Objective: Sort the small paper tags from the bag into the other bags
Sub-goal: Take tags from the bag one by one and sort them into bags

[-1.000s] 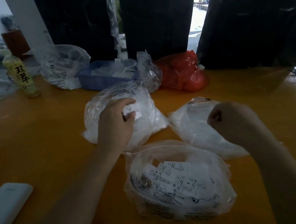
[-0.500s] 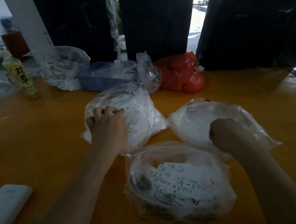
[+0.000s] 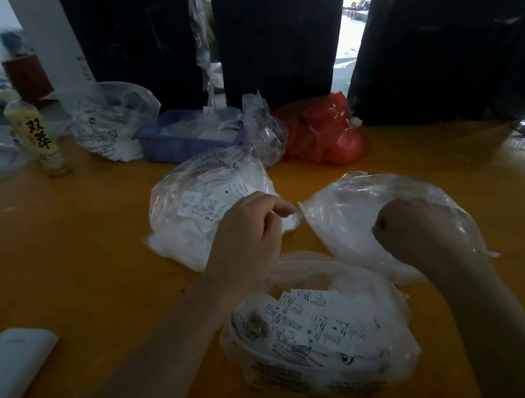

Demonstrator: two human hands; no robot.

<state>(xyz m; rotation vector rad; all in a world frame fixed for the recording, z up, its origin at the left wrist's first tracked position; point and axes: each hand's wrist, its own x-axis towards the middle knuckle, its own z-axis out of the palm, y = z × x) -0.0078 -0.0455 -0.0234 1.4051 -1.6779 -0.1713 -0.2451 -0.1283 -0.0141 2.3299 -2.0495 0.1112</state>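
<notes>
I see my left hand (image 3: 247, 230) loosely curled beyond the tag bag (image 3: 320, 333), my right hand (image 3: 417, 232) fisted; unseen tags could drop into the wrong bag.

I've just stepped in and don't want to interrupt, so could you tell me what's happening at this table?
A person is sorting paper tags out of the open near bag into two clear bags behind it. The left hand is over the left bag, fingers curled, apparently pinching something small. The right hand is fisted over the right bag; what it holds is hidden. Many tags remain unsorted.
</notes>
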